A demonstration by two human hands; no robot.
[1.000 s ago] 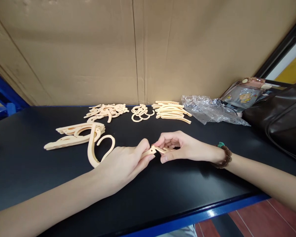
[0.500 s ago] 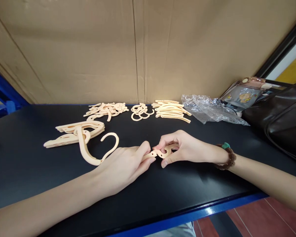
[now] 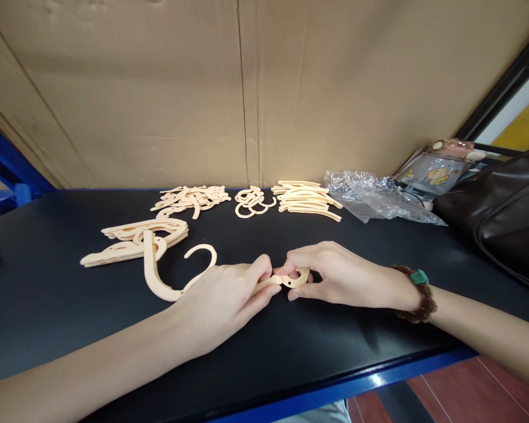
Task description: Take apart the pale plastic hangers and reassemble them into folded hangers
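Note:
My left hand [image 3: 227, 302] is closed around a cream plastic clothes hanger [image 3: 156, 282]. The hanger's hook and one curved arm stick out to the left of the hand, while another arm's end shows at the fingertips. My right hand [image 3: 341, 276] pinches a small curved cream piece [image 3: 298, 280] with a hole in it. That piece meets the arm's end between my two hands; whether they are locked together I cannot tell. Part of the curved piece is hidden by my right fingers. Behind the hanger lies a stack of folded cream hangers [image 3: 123, 251].
Along the back of the black table [image 3: 62, 329] lie a pile of flat cream pieces [image 3: 196, 198], several loose hooks [image 3: 252, 201] and a stack of curved arms [image 3: 308, 197]. Clear plastic bags [image 3: 379, 197] and a dark leather bag [image 3: 502, 202] sit at the right. A cardboard wall [image 3: 158, 100] stands behind.
My right hand has turned slightly, and the curved piece now sits closer in line with the arm's end. Both hands have shifted a little lower in view.

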